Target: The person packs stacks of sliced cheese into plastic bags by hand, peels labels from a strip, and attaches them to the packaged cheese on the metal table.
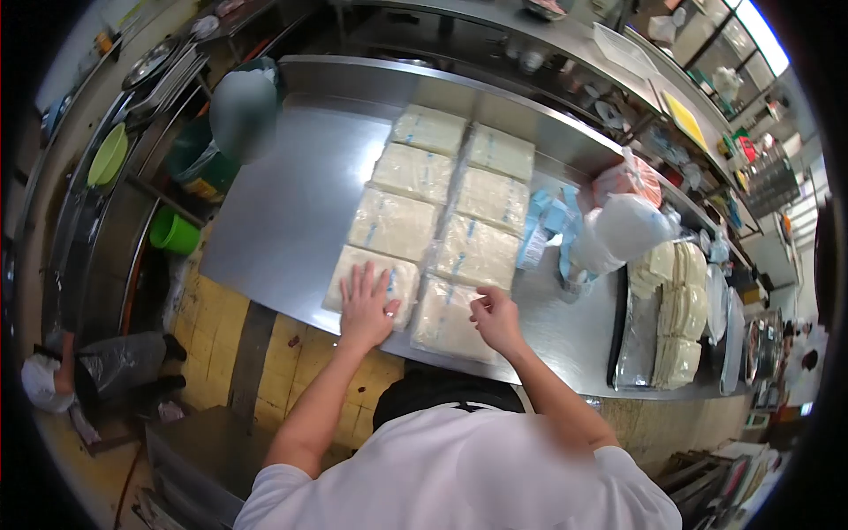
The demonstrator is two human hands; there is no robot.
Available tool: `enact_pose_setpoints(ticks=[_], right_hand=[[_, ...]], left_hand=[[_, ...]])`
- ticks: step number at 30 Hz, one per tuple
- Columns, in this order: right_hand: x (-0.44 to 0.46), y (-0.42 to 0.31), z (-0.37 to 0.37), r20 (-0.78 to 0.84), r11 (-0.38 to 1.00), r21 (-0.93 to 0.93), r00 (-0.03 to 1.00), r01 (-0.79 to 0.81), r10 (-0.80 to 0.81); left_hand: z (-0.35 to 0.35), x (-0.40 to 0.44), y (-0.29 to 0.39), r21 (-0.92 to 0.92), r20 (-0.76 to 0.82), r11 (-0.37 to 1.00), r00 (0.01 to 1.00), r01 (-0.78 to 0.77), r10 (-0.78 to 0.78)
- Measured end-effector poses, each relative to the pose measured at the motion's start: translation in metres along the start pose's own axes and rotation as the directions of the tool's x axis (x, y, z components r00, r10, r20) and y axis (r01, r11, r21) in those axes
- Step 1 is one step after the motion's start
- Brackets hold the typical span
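Observation:
My left hand (367,305) lies flat with spread fingers on a pack wrapped in clear plastic (346,269), which holds flat, pale sheets. Over the right edge of the neighbouring wrapped pack (446,322) is my right hand (496,316), its fingers curled together. Whether it pinches the plastic or anything small I cannot make out. Behind these two, more wrapped packs (481,199) with blue print run in two columns towards the back of the steel table (274,212).
Right of the packs lie torn blue-and-white wrappers (549,221) and a bundle of white plastic bags (623,231). A black tray (625,375) holds stacked pale sheets (682,309). Green bins (175,231) stand on the floor at left. A person in white (53,382) is at lower left.

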State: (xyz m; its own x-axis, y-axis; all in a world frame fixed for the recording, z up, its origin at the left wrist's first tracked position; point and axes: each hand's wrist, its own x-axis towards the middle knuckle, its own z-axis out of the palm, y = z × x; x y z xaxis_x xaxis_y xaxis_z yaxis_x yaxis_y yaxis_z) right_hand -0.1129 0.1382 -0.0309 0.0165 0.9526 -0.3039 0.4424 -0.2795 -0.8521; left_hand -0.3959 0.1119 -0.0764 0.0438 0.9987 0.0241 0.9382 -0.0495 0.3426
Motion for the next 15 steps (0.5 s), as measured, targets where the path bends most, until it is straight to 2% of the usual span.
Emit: enact_pose_setpoints(ticks=[2, 3, 6, 7, 10, 11, 13, 15], right_hand=[[0.008, 0.038, -0.031, -0.202, 0.996, -0.005, 0.976, 0.086, -0.085], [0.009, 0.038, -0.052, -0.247, 0.991, -0.08, 0.961, 0.104, -0.12], [0.029, 0.062, -0.096, -0.42, 0.996, -0.046, 0.904, 0.073, -0.086], [0.038, 0.066, -0.108, -0.402, 1.0, 0.018, 0.915, 0.013, -0.005], [0.069, 0.072, -0.121, -0.349, 0.977, 0.204, 0.927, -0.067, 0.137], [0.083, 0.072, -0.122, -0.295, 0.971, 0.216, 0.942, -0.1, 0.162], [0.109, 0.074, -0.119, -0.177, 0.959, 0.232, 0.962, -0.165, 0.209], [0.119, 0.072, -0.109, -0.142, 0.97, 0.215, 0.98, -0.109, 0.142]], left_hand=[[-0.005, 0.002, 0.004, -0.011, 0.01, 1.0, 1.0, -0.001, 0.001], [-0.007, 0.003, 0.006, -0.02, 0.023, 1.0, 1.0, 0.008, -0.008], [-0.012, 0.007, 0.013, -0.023, 0.105, 0.996, 0.991, 0.09, -0.087], [-0.014, 0.007, 0.021, -0.034, 0.1, 0.992, 0.988, 0.119, -0.116], [-0.01, 0.01, 0.055, -0.216, -0.022, 0.969, 0.992, 0.12, -0.128], [-0.008, 0.01, 0.072, -0.223, -0.116, 0.974, 0.99, 0.05, -0.077], [-0.006, 0.014, 0.105, -0.322, -0.126, 0.947, 0.992, -0.012, -0.03], [0.001, 0.017, 0.135, -0.391, -0.156, 0.917, 0.988, -0.076, 0.015]])
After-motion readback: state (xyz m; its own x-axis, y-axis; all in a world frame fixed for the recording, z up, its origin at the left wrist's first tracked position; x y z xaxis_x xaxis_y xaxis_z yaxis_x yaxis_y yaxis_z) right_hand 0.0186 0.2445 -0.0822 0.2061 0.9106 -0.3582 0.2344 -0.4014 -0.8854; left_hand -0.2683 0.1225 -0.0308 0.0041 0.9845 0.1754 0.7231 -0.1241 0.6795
